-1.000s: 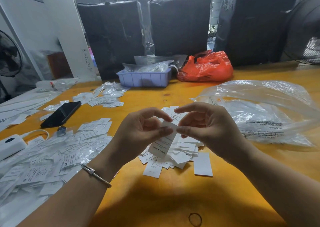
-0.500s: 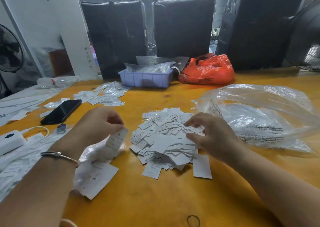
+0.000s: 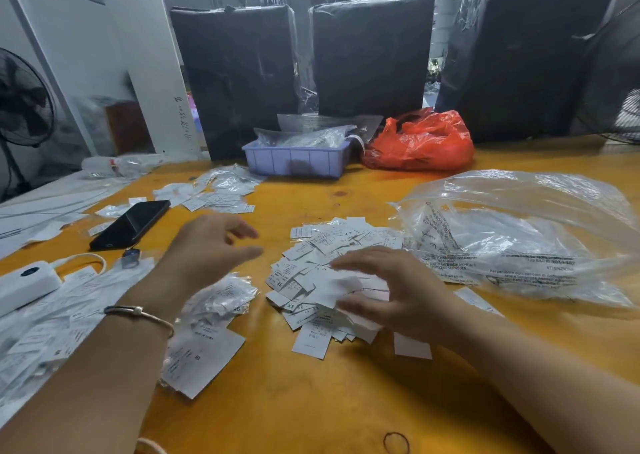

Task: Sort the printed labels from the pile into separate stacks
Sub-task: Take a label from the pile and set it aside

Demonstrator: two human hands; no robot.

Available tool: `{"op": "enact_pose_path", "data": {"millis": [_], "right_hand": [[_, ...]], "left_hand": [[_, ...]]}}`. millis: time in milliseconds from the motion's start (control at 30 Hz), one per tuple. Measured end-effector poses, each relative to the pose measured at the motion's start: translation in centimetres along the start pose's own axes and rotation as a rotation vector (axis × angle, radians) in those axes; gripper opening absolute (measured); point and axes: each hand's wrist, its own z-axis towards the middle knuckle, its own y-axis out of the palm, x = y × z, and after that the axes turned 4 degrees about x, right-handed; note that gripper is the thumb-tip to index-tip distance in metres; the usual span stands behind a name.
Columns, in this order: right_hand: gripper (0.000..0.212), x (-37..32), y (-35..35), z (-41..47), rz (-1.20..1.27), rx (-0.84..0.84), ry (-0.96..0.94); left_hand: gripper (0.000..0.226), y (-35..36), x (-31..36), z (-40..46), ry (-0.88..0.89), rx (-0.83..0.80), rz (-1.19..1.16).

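Observation:
A loose pile of small white printed labels (image 3: 325,246) lies mid-table on the orange table (image 3: 311,401). My right hand (image 3: 391,291) is low over the pile's near side, thumb and fingers closing round a blurred white label (image 3: 341,285). My left hand (image 3: 211,249) hovers empty with relaxed fingers over a sorted stack of labels and crinkled film (image 3: 221,298) to the left of the pile. A larger label marked S (image 3: 204,356) lies in front of that stack. More labels cover the left edge (image 3: 52,322), and another group lies farther back (image 3: 214,197).
A black phone (image 3: 131,225) and a white power bank (image 3: 24,284) lie at the left. A big clear plastic bag (image 3: 519,239) sits at the right. A blue tray (image 3: 298,163), a red bag (image 3: 419,142) and black wrapped bundles (image 3: 370,55) stand behind. A rubber band (image 3: 396,442) lies near the front edge.
My left hand carried a label from the centre to the left stack, let it go and now hovers empty. My right hand dropped onto the pile and closes on another label.

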Motion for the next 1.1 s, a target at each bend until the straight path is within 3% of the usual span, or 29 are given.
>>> {"op": "enact_pose_path", "data": {"millis": [67, 133, 233, 433, 533, 600, 767, 933, 1033, 1100], "right_hand": [[0.031, 0.4, -1.1, -0.1, -0.02, 0.173, 0.056], [0.016, 1.1, -2.4, -0.1, -0.136, 0.354, 0.132], [0.017, 2.3, -4.2, 0.0, -0.362, 0.489, 0.335], [0.036, 5.6, -5.9, -0.3, -0.629, 0.267, 0.712], [0.022, 6.9, -5.9, -0.4, -0.692, 0.113, 0.804], [0.009, 7.3, -5.9, -0.3, -0.705, 0.095, 0.832], [0.021, 8.0, -6.0, -0.3, -0.592, 0.338, 0.784], [0.015, 7.6, -6.0, -0.3, -0.525, 0.552, 0.702], [0.013, 5.7, -6.0, -0.3, -0.149, 0.806, 0.629], [0.005, 4.0, -5.8, -0.2, 0.304, 0.808, 0.61]], "left_hand": [[0.027, 0.8, 2.5, -1.1, 0.201, -0.202, -0.201], [0.041, 1.8, 4.0, -2.2, 0.29, -0.391, -0.248], [0.044, 3.3, 4.5, -2.7, 0.376, -0.405, -0.128], [0.015, 3.5, 4.8, -2.9, 0.386, -0.341, -0.116], [0.01, 3.4, 4.8, -2.8, 0.372, -0.361, -0.143], [0.012, 3.5, 4.9, -2.8, 0.368, -0.341, -0.122], [0.007, 3.5, 4.9, -3.0, 0.438, -0.101, -0.164], [0.006, 2.9, 5.4, -3.1, 0.477, 0.124, -0.24], [0.011, 2.3, 5.8, -3.1, 0.353, 0.095, -0.483], [0.017, 1.7, 5.9, -3.2, 0.237, -0.039, -0.699]]}}
